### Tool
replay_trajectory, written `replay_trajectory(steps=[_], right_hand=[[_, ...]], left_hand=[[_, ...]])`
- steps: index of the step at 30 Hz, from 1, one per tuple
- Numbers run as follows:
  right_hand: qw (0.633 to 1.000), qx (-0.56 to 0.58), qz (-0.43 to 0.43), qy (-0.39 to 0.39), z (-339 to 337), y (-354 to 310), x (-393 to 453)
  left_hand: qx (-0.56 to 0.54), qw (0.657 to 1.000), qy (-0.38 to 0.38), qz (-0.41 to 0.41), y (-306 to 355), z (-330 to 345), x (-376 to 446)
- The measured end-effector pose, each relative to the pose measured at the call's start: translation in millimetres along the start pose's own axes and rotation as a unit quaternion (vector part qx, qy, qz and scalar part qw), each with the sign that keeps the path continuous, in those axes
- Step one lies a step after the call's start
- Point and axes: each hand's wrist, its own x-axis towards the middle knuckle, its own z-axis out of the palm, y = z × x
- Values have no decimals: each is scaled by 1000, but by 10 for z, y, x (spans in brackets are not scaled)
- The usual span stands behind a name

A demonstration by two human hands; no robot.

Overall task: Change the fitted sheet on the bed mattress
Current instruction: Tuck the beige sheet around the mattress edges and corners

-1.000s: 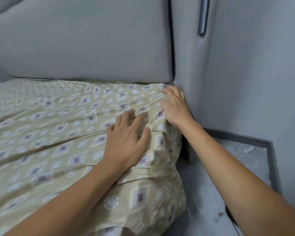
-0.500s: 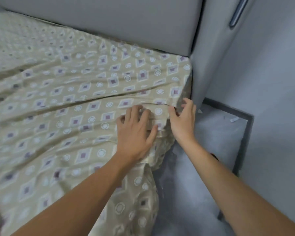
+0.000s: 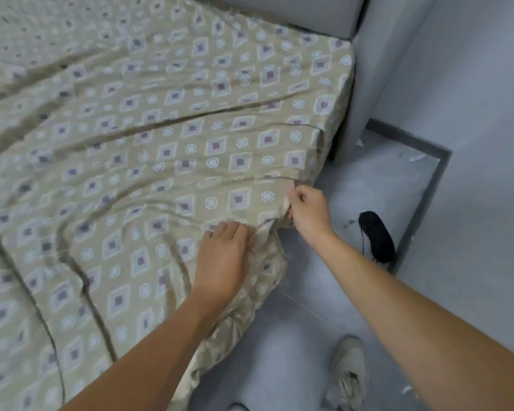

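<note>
A beige fitted sheet (image 3: 166, 149) printed with diamonds and circles covers the mattress, creased in long folds that run toward the bed's right edge. My right hand (image 3: 307, 210) pinches a gathered fold of the sheet at that edge. My left hand (image 3: 223, 259) lies just left of it on the bunched fabric, fingers curled into the cloth. Below the hands the sheet hangs loose over the side of the bed. The mattress itself is hidden under the sheet.
A grey padded headboard (image 3: 309, 10) stands at the top, with a grey wall (image 3: 457, 84) to the right. The grey floor (image 3: 362, 188) has a dark skirting edge, a black object (image 3: 376, 235) and small scraps. A light shoe (image 3: 349, 372) is at the bottom.
Both hands have drawn back from the headboard corner along the bed's edge. The right hand went from lying on the corner to pinching a fold, and the left hand's fingers have curled into the cloth.
</note>
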Motion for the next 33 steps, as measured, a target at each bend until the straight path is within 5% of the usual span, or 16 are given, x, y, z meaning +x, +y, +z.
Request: replay_trajectory(steps=[3,8,10,15,21,26,33], right_hand=[[1000,5,20,-17,-119,296,-87],[970,122,199,-72,-77,709,-476],[966,119,221,-65,-16,882,-600],[948,155,266,-80,318,1161,-663],[903,244,330,-130,750,1434,-489],[866,357,307,-167,993,1635,-364],[804,533,236,-112,1005,1945,-382]], left_hand=[[-64,996,-37,56,320,27,-271],[-67,993,-22,96,232,-153,-327],[-9,997,-2,74,28,-252,-150],[20,995,-98,-3,-153,27,-38],[22,998,-59,-9,-163,227,-110],[20,999,-30,-3,-169,290,-116],[11,1000,-29,-4,-176,308,-101]])
